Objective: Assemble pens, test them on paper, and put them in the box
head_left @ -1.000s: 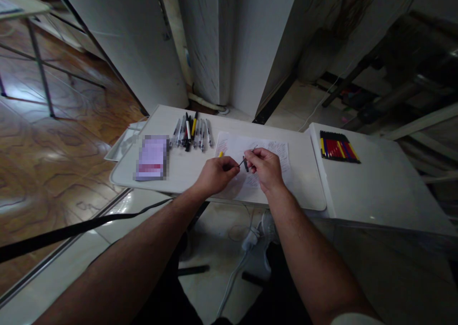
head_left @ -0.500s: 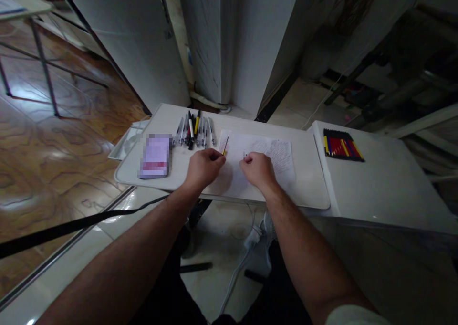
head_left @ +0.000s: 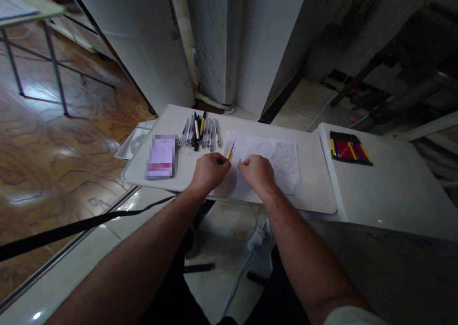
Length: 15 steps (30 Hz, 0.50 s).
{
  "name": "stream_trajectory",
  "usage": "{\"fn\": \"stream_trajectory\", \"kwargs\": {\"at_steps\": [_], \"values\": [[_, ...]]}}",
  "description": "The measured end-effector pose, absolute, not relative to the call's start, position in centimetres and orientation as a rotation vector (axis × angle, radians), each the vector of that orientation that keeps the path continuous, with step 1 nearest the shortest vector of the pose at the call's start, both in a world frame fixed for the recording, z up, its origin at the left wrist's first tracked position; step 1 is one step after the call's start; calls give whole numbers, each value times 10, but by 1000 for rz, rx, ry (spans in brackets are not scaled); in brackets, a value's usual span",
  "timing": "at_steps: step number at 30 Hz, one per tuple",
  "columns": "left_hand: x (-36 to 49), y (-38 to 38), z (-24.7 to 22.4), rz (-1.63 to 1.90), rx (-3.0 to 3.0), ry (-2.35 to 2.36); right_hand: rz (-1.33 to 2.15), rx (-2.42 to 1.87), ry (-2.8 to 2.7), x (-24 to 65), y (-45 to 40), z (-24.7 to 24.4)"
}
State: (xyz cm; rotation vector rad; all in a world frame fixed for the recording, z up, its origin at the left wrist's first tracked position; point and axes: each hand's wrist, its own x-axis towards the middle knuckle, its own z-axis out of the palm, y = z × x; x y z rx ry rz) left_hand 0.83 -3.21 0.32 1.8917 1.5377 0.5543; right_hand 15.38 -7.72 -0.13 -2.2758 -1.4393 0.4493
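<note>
My left hand [head_left: 212,171] is closed in a pinch around what looks like a thin pen refill [head_left: 231,151], yellow near the fingers and dark reddish toward its raised end. Close by on the right, my right hand [head_left: 256,171] also pinches; a tiny pale bit shows at its fingertips, too small to name. Both hands are over a white sheet of paper [head_left: 288,172] covered in part with pen scribbles. Beyond my left hand lies a bunch of pens [head_left: 199,131], mostly clear-barrelled, with a yellow one and black ones among them.
A phone [head_left: 161,157] with a blurred screen lies on the left of the white table [head_left: 315,191]. On the adjoining white surface [head_left: 400,191] at right is a flat row of red, yellow and blue pens [head_left: 350,148]. A white cable [head_left: 239,267] hangs below.
The whole view has shifted slightly, so things appear further right. My hands have drawn a little closer together, both still pinching.
</note>
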Motion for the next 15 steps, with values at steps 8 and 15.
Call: {"fn": "stream_trajectory", "kwargs": {"at_steps": [8, 15], "values": [[17, -43, 6, 513, 1948, 1403, 748, -1825, -1143, 155, -73, -12], [17, -45, 1, 547, 2050, 1263, 713, -1728, -983, 178, -71, -16]]}}
